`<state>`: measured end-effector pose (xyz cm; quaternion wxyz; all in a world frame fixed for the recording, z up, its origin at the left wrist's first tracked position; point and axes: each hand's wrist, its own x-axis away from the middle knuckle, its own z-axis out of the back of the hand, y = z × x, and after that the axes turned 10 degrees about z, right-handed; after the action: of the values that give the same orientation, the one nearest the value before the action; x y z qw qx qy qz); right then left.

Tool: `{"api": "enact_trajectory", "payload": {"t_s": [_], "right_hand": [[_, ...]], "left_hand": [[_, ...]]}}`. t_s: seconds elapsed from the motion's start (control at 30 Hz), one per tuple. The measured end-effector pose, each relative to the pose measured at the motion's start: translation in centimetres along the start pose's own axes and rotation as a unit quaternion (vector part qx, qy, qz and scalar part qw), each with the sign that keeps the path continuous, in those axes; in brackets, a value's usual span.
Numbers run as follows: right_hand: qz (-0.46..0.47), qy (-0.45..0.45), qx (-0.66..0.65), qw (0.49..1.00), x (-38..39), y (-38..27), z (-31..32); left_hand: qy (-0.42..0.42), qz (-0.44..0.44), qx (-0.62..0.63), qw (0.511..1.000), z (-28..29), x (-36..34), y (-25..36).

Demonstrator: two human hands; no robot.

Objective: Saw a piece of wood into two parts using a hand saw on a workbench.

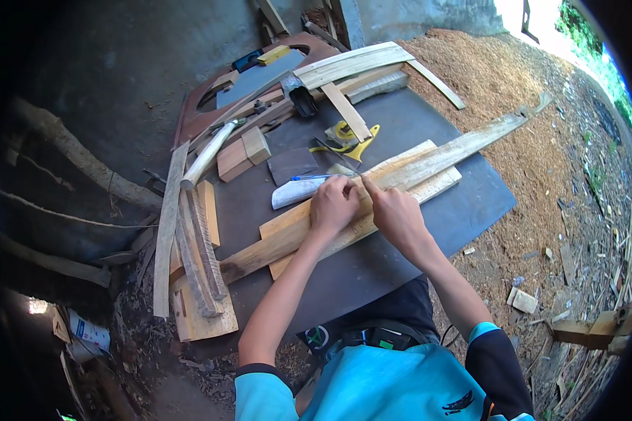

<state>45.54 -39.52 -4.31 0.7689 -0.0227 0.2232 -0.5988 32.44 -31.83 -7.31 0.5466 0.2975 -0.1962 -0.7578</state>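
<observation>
A dark grey work surface (463,203) sits low over bare ground. A wide heap of sawdust (512,77) spreads to the right, in bright daylight. A grey wall (414,17) stands behind; the left side is shadowed, perhaps concrete floor.

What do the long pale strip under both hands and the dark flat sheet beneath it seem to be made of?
The long pale strip looks like bare, unfinished wood: visible grain, rough uneven edges. The dark flat sheet looks like a thin matte grey board or metal plate; its smooth surface leaves that open.
</observation>
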Motion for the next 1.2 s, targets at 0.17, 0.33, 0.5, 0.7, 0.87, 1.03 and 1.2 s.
{"api": "enact_trajectory", "payload": {"t_s": [0.17, 0.33, 0.5, 0.7, 0.87, 1.03, 1.2], "right_hand": [[-0.056, -0.013, 0.043, 0.997, -0.3, 1.3, -0.3], [-0.071, 0.004, 0.061, 0.996, -2.5, 1.4, -0.8], [-0.063, 0.037, 0.049, 0.996, -0.6, 0.6, -0.7], [-0.121, 0.154, -0.367, 0.909, 4.3, 1.3, 0.9], [-0.164, 0.072, -0.469, 0.865, 5.2, 0.9, 1.1], [-0.136, 0.043, -0.408, 0.902, 4.5, 0.7, 0.2], [-0.094, 0.053, -0.196, 0.975, 3.3, 0.1, 0.3]], "left_hand": [[-0.020, 0.026, 0.021, 0.999, 0.3, 0.1, 0.3], [-0.022, 0.021, 0.031, 0.999, 0.3, -0.1, 0.5], [-0.023, 0.024, 0.044, 0.998, 0.1, -0.3, 0.2], [-0.062, 0.073, 0.026, 0.995, 1.3, 0.0, 1.3], [-0.018, 0.045, 0.003, 0.999, 0.3, -0.4, -0.1], [-0.032, 0.057, 0.055, 0.996, 0.3, -0.2, 0.1], [-0.030, 0.041, 0.047, 0.998, 0.4, -0.1, 0.2]]}}
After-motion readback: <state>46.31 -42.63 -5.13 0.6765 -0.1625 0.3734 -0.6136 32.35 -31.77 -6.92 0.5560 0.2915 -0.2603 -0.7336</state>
